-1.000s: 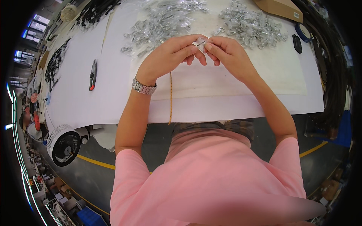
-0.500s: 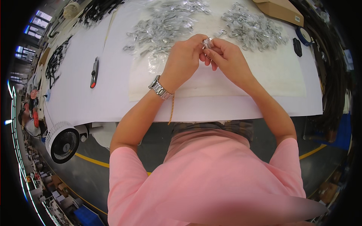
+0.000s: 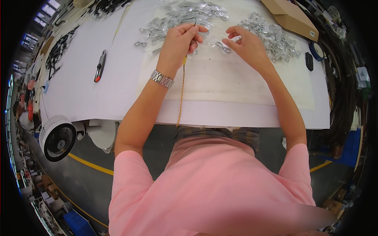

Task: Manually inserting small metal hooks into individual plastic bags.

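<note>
My left hand (image 3: 182,42) pinches the tip of a thin yellow-orange cord (image 3: 181,93) that runs back across the white table (image 3: 82,98) and over its near edge. My right hand (image 3: 245,44) is apart from it, fingers resting on a small silver metal ring piece (image 3: 223,46) on the pale mat (image 3: 236,84). A heap of silver metal pieces (image 3: 177,17) lies beyond my left hand, and a second heap (image 3: 273,37) lies to the right of my right hand.
A black-and-red tool (image 3: 100,65) lies at the left of the table. A cardboard box (image 3: 289,16), a blue tape roll (image 3: 316,50) and a small black object (image 3: 308,61) sit at the far right. A white fan (image 3: 56,139) stands below the table's left edge. Black straps (image 3: 59,51) lie far left.
My hands, held together over one small metal piece, have separated. My left hand now holds the cord tip alone, and my right hand has moved right onto a piece on the mat.
</note>
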Demonstrator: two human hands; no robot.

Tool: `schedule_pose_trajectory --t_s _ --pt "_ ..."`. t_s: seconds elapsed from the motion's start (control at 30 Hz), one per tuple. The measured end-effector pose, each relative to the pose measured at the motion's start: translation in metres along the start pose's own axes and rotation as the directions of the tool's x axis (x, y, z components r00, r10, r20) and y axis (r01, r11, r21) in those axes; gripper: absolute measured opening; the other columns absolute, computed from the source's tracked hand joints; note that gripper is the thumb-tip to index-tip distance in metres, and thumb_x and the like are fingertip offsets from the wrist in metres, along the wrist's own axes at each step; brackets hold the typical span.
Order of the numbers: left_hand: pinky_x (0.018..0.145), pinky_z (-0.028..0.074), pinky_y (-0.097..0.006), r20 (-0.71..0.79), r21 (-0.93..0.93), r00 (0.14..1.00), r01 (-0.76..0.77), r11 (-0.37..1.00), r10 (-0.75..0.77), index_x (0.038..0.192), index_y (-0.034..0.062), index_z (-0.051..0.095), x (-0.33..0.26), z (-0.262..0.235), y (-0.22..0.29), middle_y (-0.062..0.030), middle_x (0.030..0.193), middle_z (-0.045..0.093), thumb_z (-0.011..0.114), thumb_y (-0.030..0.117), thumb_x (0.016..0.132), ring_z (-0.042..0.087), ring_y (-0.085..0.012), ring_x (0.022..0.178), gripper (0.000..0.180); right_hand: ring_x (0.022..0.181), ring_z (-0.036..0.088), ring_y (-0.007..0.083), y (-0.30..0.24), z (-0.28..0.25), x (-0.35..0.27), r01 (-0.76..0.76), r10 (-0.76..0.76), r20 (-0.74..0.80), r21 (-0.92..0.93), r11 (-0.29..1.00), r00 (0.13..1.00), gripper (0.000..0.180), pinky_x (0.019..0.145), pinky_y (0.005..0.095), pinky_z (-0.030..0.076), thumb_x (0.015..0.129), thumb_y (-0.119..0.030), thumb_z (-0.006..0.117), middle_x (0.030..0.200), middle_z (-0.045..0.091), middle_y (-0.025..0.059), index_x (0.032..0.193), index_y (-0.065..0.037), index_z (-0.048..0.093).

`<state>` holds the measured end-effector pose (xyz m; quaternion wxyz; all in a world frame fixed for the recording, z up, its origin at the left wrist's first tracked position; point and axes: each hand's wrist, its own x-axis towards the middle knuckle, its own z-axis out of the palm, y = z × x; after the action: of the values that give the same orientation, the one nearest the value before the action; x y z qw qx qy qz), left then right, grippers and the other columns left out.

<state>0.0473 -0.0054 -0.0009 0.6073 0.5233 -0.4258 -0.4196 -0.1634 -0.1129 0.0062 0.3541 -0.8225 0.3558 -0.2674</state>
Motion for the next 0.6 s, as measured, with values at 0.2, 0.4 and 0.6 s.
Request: schedule_pose_trajectory --t_s 0.2,0.4,0.6 --pt "0.049 0.034 -0.019 -0.004 -0.022 0.999 0.046 0.999 -0.046 0.113 0.0015 0.074 0.005 0.002 -0.004 0.0035 0.078 0.064 0.059 0.02 0.106 0.046 -0.0012 0.056 0.025 0.084 0.071 0.0316 0.022 0.027 0.013 0.217 -0.193 0.124 -0.769 0.601 0.973 0.023 0.075 0.0441 0.056 0.09 -0.027 0.071 0.09 0.072 0.0113 0.089 -0.004 0.07" --pt "0.051 0.039 -0.02 0.04 0.124 0.999 0.005 0.992 -0.01 0.116 -0.0007 0.073 0.005 0.001 -0.016 0.0005 0.082 0.066 0.062 0.021 0.104 0.048 -0.0036 0.057 0.027 0.078 0.07 0.0216 0.011 0.012 0.006 0.067 -0.034 0.08 -0.449 0.891 0.996 0.017 0.074 0.035 0.055 0.092 -0.017 0.067 0.087 0.074 0.0085 0.091 -0.001 0.07" --pt "0.057 0.048 -0.024 0.076 0.493 0.982 -0.189 0.849 0.174 0.121 -0.0044 0.07 0.003 0.011 -0.024 -0.004 0.091 0.068 0.069 0.031 0.099 0.053 -0.0073 0.059 0.041 0.078 0.066 0.0099 0.021 0.009 -0.004 0.022 -0.031 0.152 0.058 0.998 0.988 0.014 0.074 0.0269 0.053 0.096 -0.013 0.065 0.088 0.072 0.0028 0.096 0.0 0.069"
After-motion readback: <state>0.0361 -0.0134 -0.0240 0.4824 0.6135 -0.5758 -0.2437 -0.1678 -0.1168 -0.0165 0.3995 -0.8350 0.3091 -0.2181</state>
